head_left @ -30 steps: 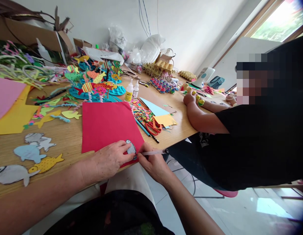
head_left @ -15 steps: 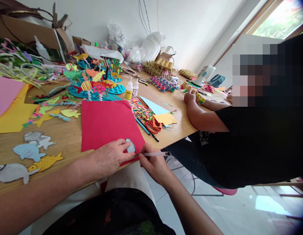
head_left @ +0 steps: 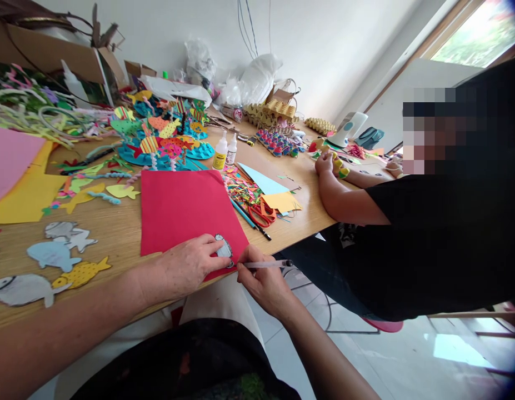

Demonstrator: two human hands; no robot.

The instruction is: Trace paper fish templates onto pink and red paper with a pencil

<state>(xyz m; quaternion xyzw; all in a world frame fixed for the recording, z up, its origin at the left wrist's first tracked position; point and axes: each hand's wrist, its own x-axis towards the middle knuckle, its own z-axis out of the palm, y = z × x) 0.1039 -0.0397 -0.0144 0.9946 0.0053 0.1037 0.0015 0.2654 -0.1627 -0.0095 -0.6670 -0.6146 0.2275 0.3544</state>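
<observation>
A sheet of red paper (head_left: 182,208) lies at the table's front edge. On its lower right corner rests a small grey fish cutout (head_left: 224,250). My left hand (head_left: 188,261) lies over the paper, fingers apart, its fingertips pressing on the cutout. Just right of it, my right hand (head_left: 261,278) grips a pen (head_left: 268,264) with a clear barrel and dark end, its tip by the cutout's lower edge. Several fish cutouts lie on the left, among them a blue one (head_left: 53,255) and a yellow dotted one (head_left: 84,274).
Red scissors (head_left: 261,215), pencils and paper scraps lie right of the red paper. Two glue bottles (head_left: 219,153) stand behind it, beside a colourful fish model (head_left: 165,139). At the right, a person in a black shirt (head_left: 424,239) rests their arms on the table (head_left: 311,194).
The view has shifted slightly. My hands, the pen and the fish cutout hold nearly the same places on the red paper.
</observation>
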